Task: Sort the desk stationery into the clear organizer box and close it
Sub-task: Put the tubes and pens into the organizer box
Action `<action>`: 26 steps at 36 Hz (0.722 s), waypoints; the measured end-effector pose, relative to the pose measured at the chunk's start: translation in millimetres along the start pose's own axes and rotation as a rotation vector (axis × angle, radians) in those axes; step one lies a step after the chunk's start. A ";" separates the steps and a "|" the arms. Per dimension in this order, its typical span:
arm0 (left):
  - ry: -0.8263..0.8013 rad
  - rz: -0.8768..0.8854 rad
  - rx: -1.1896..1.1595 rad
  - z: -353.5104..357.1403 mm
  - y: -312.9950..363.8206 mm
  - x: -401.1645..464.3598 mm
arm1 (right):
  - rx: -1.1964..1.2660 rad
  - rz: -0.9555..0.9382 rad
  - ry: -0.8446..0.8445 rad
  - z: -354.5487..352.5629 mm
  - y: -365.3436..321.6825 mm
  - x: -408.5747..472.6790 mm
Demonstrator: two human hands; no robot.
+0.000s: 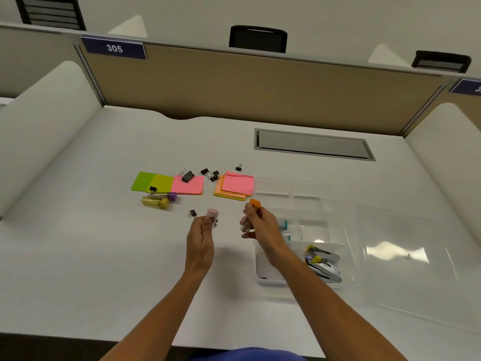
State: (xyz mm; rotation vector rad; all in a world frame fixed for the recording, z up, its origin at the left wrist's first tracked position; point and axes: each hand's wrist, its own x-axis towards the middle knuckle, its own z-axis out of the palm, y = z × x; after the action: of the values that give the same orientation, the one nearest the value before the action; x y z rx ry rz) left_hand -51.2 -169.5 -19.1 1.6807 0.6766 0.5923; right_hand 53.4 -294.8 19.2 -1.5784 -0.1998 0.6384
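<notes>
My left hand (201,237) pinches a small clear tube with a pink cap (212,214) above the desk. My right hand (260,227) grips a clear tube with an orange cap (254,203) just left of the clear organizer box (312,201). The box holds two teal-capped tubes (283,225) and staplers (324,263). Its clear lid (406,256) lies flat to the right. On the desk lie a purple-capped tube (166,196) and a yellow tube (156,203), green (149,181) and pink (188,185) sticky notes, a pink-and-orange note stack (234,187), and several black binder clips (210,174).
A single binder clip (192,213) lies just left of my left hand. A grey cable hatch (312,144) is set into the desk at the back right. Tan partition panels (260,87) and white side dividers (46,126) enclose the desk.
</notes>
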 end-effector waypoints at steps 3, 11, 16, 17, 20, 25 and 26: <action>-0.028 0.031 0.012 18.9 17.0 0.5 | 0.043 0.000 0.036 -17.8 -4.1 -5.3; -0.211 0.072 -0.031 77.2 54.6 0.7 | 0.042 -0.007 0.134 -78.2 -5.7 -14.0; -0.349 0.101 0.052 115.2 70.5 0.1 | 0.013 -0.005 0.218 -117.2 -4.5 -18.3; -0.375 0.104 0.069 122.8 72.7 0.2 | -0.010 0.007 0.231 -124.4 -4.9 -19.2; -0.429 0.114 0.144 145.8 78.8 -0.3 | -0.050 0.049 0.249 -145.7 -5.0 -22.8; -0.487 0.148 0.271 178.2 84.5 -0.9 | -0.077 0.041 0.283 -176.4 -1.7 -22.0; -0.502 0.156 0.293 183.5 85.1 -0.9 | -0.123 0.036 0.301 -181.9 -0.5 -21.0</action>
State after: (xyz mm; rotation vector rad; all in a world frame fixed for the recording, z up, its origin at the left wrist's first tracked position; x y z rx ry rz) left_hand 86.9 -309.7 27.3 2.0666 0.2762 0.1618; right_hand 128.5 -461.8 22.7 -1.7785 0.0153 0.4150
